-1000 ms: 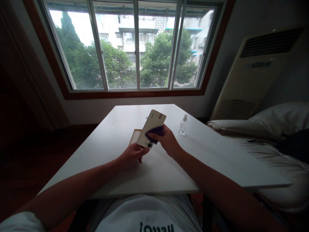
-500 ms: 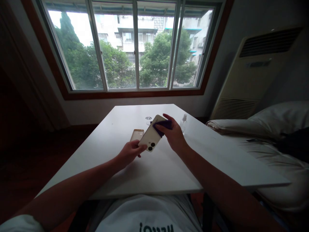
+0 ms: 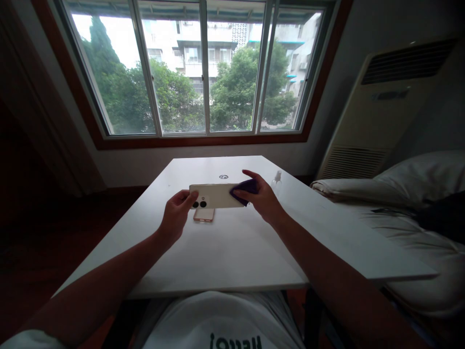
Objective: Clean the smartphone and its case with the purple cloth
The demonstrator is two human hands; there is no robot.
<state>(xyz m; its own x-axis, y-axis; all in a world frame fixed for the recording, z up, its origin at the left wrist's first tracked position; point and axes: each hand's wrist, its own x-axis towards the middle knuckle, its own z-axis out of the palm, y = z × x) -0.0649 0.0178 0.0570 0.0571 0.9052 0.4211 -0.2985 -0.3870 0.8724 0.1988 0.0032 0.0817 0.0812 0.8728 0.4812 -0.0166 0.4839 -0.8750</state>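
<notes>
A pale smartphone (image 3: 218, 196) is held up above the white table, its back and camera lenses facing me and its length lying nearly level. My left hand (image 3: 178, 208) is closed on the camera end, thumb across the back. At the other end my right hand (image 3: 262, 195) pinches a dark purple cloth (image 3: 244, 190) against the phone, with the index finger stretched out. Below the phone a phone case (image 3: 204, 215) with a pinkish rim lies on the table, partly hidden by the phone.
The white table (image 3: 232, 257) spans the middle. A clear spray bottle (image 3: 276, 183) stands right of my right hand, and a small round dark-patterned item (image 3: 223, 177) lies behind the phone. A padded seat (image 3: 407, 194) adjoins the table's right side.
The phone has turned from a steep slant to nearly level, its camera end swinging left and up with my left hand. The purple cloth stays at its right end.
</notes>
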